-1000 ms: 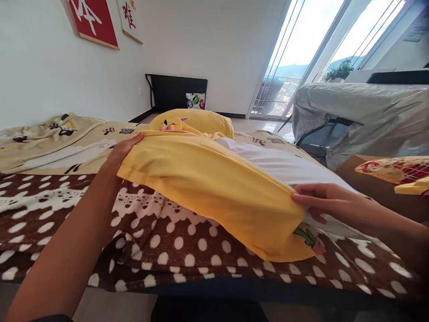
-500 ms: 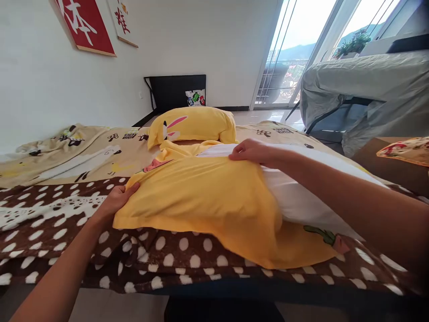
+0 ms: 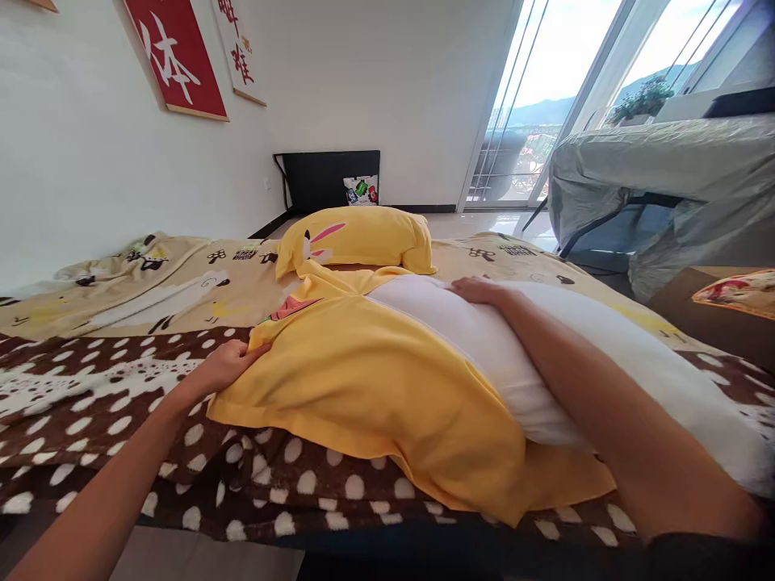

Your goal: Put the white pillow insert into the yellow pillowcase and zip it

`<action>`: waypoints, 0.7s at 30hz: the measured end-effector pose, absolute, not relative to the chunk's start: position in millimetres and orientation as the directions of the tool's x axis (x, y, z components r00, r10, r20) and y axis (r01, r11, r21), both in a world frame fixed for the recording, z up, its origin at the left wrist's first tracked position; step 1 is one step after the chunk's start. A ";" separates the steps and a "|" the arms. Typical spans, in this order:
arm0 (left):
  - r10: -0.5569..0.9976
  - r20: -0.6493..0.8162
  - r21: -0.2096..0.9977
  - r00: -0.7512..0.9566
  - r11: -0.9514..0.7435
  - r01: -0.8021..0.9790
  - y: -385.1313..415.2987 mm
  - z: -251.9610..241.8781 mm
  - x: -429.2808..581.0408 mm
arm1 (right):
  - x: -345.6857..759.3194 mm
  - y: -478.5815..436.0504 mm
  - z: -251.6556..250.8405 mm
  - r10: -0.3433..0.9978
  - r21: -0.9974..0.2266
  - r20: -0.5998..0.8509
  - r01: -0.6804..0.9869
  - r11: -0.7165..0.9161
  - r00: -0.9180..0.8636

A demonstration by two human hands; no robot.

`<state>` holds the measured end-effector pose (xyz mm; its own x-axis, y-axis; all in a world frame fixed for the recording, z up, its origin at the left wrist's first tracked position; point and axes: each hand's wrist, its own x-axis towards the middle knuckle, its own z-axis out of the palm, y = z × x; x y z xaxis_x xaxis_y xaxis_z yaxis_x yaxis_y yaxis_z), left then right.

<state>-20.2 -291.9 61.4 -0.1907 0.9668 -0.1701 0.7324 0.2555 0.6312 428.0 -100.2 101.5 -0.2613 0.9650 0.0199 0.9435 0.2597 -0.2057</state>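
Note:
A yellow pillowcase (image 3: pixel 363 379) lies partly over a white pillow (image 3: pixel 581 347), whose right part is uncovered. My left hand (image 3: pixel 233 363) is closed on the pillowcase's left corner, beside a pink and green print. On the far upper side of the pillow rests my right hand (image 3: pixel 478 290), fingers laid on the white surface and pointing left. Its fingertips are partly hidden by the pillow's bulge. The pillowcase's open edge runs diagonally across the pillow, left of my right forearm.
A second yellow pillow (image 3: pixel 363 238) with a rabbit print lies behind. Beneath everything spreads a brown and beige blanket (image 3: pixel 151 436) on the bed. At right stand a plastic-covered piece of furniture (image 3: pixel 654 153) and a brown box (image 3: pixel 678 303). A black panel (image 3: pixel 320 177) leans near the wall.
My right hand has let go of the pillowcase's edge and moved onto the white pillow. More of the pillow shows. My left hand still grips the left corner.

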 end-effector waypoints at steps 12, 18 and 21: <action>0.983 -0.162 0.941 -0.086 0.181 0.286 -303.5 66.1 2.9 | 429.0 -183.2 141.9 0.808 -0.062 0.588 0.995 0.081 -0.029; 0.963 0.156 0.981 -0.218 -0.126 0.148 -307.5 100.8 26.0 | 447.3 -249.8 217.7 0.221 0.025 0.972 0.974 0.224 -0.076; 0.904 0.299 0.946 -0.305 -0.238 0.221 -300.4 105.2 28.9 | 460.2 -272.8 224.3 -0.007 0.118 0.993 0.959 0.257 -0.120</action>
